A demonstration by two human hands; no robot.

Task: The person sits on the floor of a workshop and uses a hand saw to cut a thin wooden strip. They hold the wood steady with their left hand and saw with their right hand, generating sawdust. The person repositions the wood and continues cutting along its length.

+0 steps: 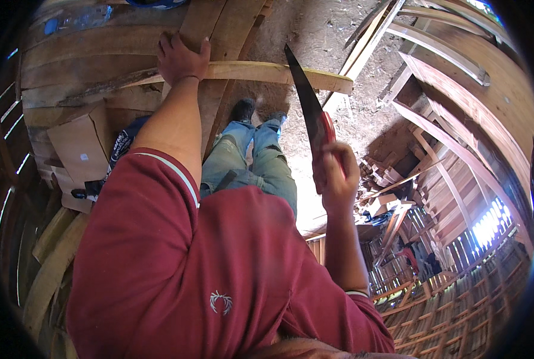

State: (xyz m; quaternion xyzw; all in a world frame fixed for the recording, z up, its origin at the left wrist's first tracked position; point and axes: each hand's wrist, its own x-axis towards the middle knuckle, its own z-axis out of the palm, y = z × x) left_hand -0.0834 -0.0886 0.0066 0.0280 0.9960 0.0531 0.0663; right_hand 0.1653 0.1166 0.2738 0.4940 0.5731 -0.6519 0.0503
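Observation:
A long narrow wooden strip (252, 70) lies crosswise on the board bench, its right end sticking out past the bench edge over the floor. My left hand (183, 58) rests on this strip with fingers spread and thumb apart, pressing it against the boards. My right hand (339, 173) is closed round the red handle of a handsaw (306, 99). The dark blade points up and away, crossing the overhanging part of the strip. Whether its teeth touch the wood, I cannot tell.
Left of me, a cardboard box (80, 143) stands beside the bench boards (93, 54). My legs are below the strip, on a dirt floor (291, 30). Long planks (434, 42) lean at the far right, above a pile of wood offcuts (381, 176).

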